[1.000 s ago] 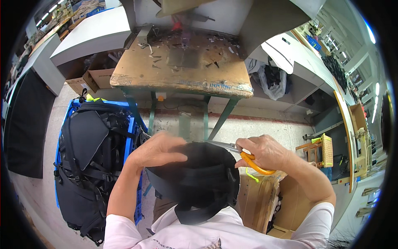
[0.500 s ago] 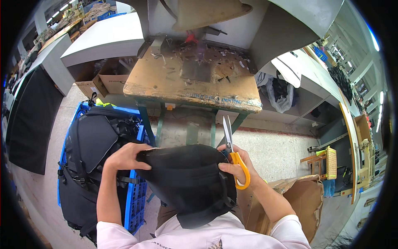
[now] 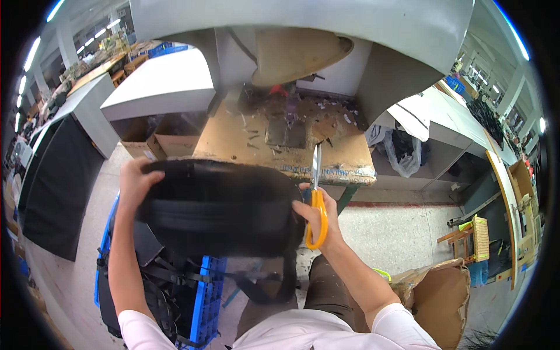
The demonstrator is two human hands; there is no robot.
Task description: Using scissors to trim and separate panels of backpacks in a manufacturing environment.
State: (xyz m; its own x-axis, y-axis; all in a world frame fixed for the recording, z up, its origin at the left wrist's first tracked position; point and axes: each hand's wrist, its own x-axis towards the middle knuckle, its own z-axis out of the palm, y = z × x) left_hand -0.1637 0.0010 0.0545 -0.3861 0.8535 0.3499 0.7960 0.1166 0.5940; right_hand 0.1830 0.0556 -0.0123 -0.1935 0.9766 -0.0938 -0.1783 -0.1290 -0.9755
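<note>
Both my hands hold up a black fabric bag (image 3: 221, 216), blurred by motion, with a strap hanging from its lower right. My left hand (image 3: 135, 184) is closed on the bag's upper left end, its thumb on the near side. At the right end, my right hand (image 3: 326, 216) pinches the bag's edge. That same hand also keeps a pair of scissors (image 3: 317, 201) with yellow handles against its palm, blades pointing up and away from me. Beneath the bag, on the left, a blue crate (image 3: 205, 309) holds more black bags (image 3: 154, 286) with straps and buckles.
Ahead stands a worn wooden worktable (image 3: 233, 146) strewn with scraps, under a grey hood (image 3: 303, 23). An open cardboard box (image 3: 440, 297) is at my lower right. Farther right is a small wooden stool (image 3: 479, 239). White benches (image 3: 169, 76) flank the worktable.
The bag has risen away from my lap toward the worktable and is stretched out wider. My left hand has moved left and up; the right hand with the scissors has shifted slightly up and left.
</note>
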